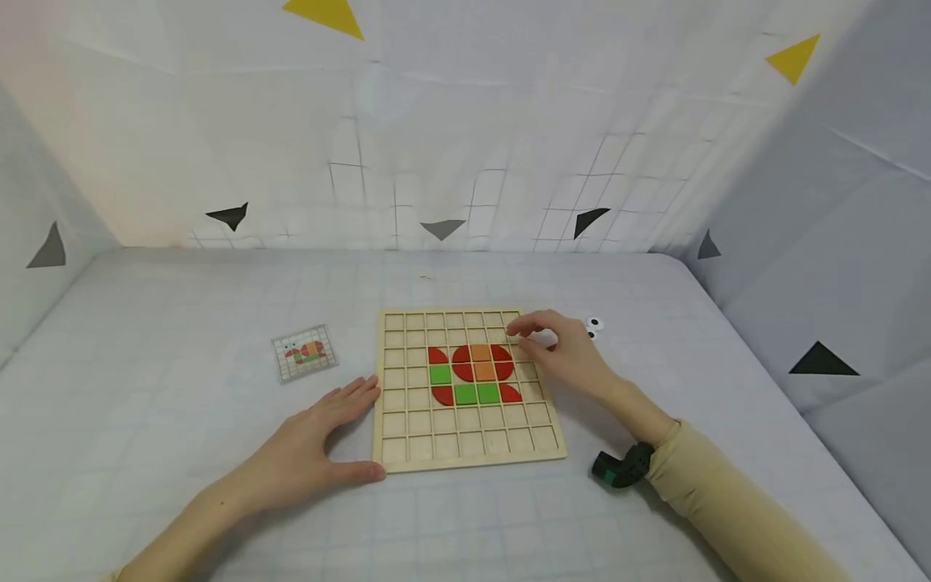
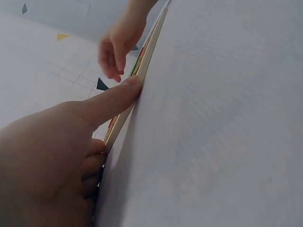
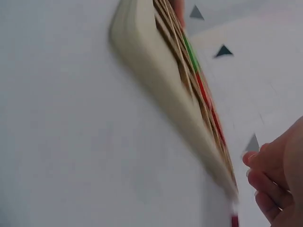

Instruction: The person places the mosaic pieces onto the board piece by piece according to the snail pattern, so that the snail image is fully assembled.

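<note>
A square wooden grid board (image 1: 418,453) lies on the table, holding red, green and orange flat pieces. Red curved pieces (image 1: 461,364) flank two orange squares (image 1: 482,361); green squares (image 1: 440,374) sit to the left and below. My left hand (image 1: 313,444) rests at the board's left side, fingers stretched to the edge and thumb (image 2: 113,101) on the near-left corner. Over the board's far-right corner hovers my right hand (image 1: 567,347), thumb and fingers loosely bent with a gap between them. No piece shows in its fingers (image 3: 267,182) in the right wrist view.
Two round eye pieces (image 1: 595,323) lie on the table just beyond the right hand, partly behind it. Left of the board is a small pattern card (image 1: 305,353) with a similar coloured figure on a grid. A white sheet wall (image 1: 451,121) stands behind the table.
</note>
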